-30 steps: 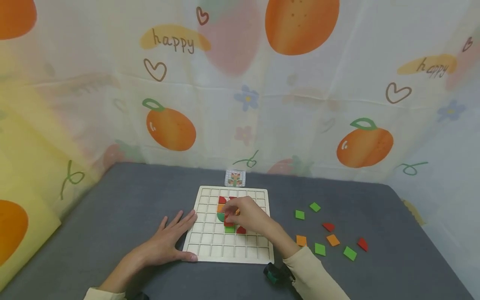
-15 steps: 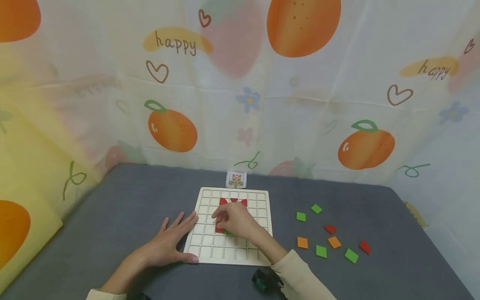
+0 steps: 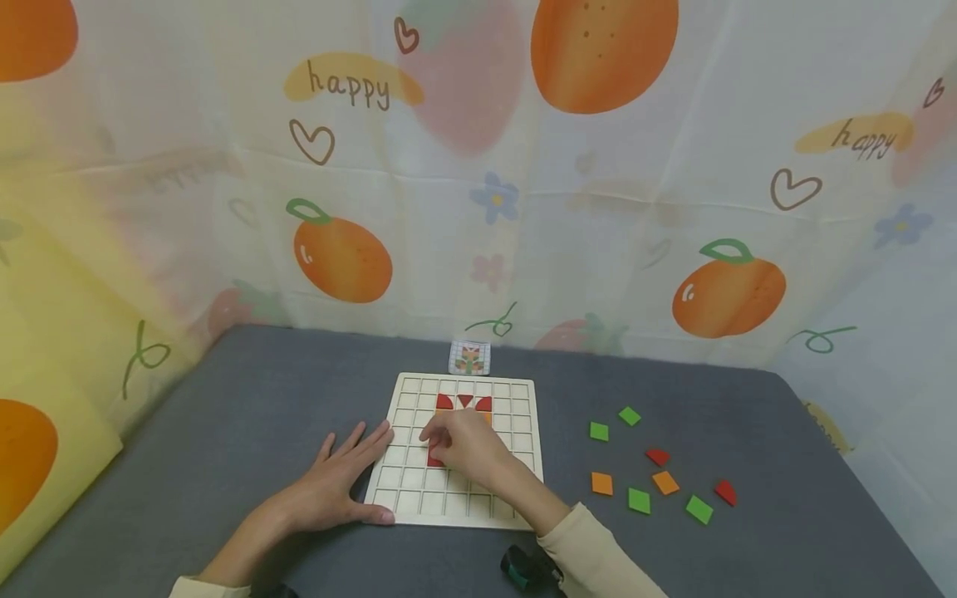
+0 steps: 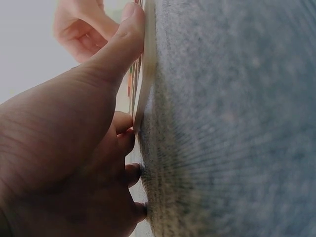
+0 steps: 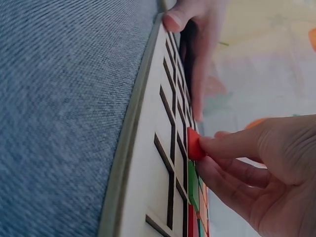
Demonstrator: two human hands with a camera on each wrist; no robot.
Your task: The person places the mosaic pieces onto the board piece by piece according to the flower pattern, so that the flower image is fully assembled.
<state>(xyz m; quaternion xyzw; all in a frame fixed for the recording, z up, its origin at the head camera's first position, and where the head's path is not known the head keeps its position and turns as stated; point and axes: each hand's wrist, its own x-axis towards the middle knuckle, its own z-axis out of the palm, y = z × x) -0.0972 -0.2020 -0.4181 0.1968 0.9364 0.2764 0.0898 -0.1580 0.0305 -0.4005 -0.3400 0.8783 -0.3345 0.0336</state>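
Observation:
A pale gridded board lies on the grey table, with coloured tiles set in its cells. My right hand is over the board's middle and pinches a red tile between thumb and fingers, down at a cell beside a green tile. Red tiles line the far side of the pattern; my hand hides much of the rest. At the board's left edge, my left hand lies with fingers spread, its thumb on the near-left corner.
Loose tiles lie to the right of the board: several green squares, two orange squares and two red pieces. A small pattern card lies beyond the board's far edge. A printed cloth hangs behind the table.
My right hand has carried the red tile left and slightly nearer across the board, down to a cell, then stayed almost still. The left hand has kept its place.

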